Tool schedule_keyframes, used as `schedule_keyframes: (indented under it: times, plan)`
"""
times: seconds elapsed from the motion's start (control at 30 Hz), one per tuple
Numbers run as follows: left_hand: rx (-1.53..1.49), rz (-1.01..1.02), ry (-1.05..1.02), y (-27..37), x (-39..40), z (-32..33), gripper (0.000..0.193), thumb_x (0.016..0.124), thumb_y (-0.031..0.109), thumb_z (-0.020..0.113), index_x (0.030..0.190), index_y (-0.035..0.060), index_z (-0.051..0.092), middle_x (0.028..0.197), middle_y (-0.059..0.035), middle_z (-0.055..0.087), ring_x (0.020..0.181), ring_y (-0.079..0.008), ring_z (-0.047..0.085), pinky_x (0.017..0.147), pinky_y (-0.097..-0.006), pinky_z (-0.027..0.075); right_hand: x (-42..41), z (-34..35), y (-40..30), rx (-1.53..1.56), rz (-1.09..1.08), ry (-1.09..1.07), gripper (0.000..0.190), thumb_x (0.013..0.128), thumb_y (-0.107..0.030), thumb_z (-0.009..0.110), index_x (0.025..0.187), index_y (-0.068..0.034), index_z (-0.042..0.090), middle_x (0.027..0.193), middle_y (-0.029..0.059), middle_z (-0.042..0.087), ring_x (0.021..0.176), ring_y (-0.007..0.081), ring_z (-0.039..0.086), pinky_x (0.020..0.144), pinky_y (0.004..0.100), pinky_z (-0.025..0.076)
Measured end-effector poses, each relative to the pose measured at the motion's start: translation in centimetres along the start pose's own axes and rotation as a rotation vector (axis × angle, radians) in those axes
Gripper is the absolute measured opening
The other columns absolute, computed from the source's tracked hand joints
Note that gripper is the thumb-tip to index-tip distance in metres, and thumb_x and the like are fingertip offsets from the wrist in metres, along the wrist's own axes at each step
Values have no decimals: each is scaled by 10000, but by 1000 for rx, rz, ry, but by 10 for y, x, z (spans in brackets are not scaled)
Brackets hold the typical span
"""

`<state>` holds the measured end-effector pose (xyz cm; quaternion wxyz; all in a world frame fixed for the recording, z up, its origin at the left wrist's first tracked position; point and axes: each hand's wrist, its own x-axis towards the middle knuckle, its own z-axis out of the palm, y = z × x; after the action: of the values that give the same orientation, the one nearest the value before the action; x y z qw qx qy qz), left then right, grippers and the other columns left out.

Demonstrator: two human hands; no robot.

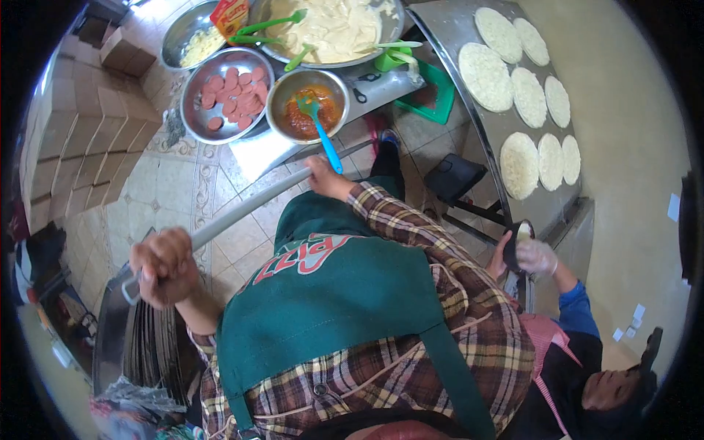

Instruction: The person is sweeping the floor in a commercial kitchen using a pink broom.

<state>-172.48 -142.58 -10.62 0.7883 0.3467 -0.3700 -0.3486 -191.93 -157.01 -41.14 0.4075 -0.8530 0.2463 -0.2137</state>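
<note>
My left hand [162,269] grips a long grey metal pole [250,203] near its end, where a small metal loop sticks out. Further along the same pole is my right hand [329,177], its fingers closed around it. The pole slants across the front of my green apron [335,297]. What it carries at its far end is not clear. Just beyond my right hand, a blue silicone brush or spatula [324,137] leans in a steel bowl [345,104] of red sauce [297,118]; its handle overhangs towards that hand.
Sliced sausage [234,96] fills a steel bowl; a large basin of pale cream [330,27] holds green spatulas. Several round dough bases [484,77] lie on the right-hand metal table [467,22]. A co-worker's gloved hand [536,256] is at right. Cardboard boxes [82,132] are stacked left.
</note>
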Motion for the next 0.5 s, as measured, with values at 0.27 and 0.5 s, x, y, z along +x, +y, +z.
schedule_keyframes:
  times: [0.27, 0.5]
  plan:
    - [235, 14, -299, 67, -15, 24, 274, 782, 239, 566, 593, 107, 418, 473, 12, 461, 393, -109, 455, 403, -241, 370, -7, 22, -52, 157, -38, -180, 187, 608, -35, 560, 751, -49, 440, 729, 127, 490, 730, 346, 474, 641, 431, 359]
    - [281, -68, -853, 109, 16, 48, 240, 743, 221, 669, 610, 100, 511, 524, -8, 538, 451, -114, 527, 443, -226, 434, -6, 51, -106, 380, -158, -224, 181, 611, -56, 579, 691, -67, 417, 656, 109, 459, 676, 323, 468, 618, 409, 350]
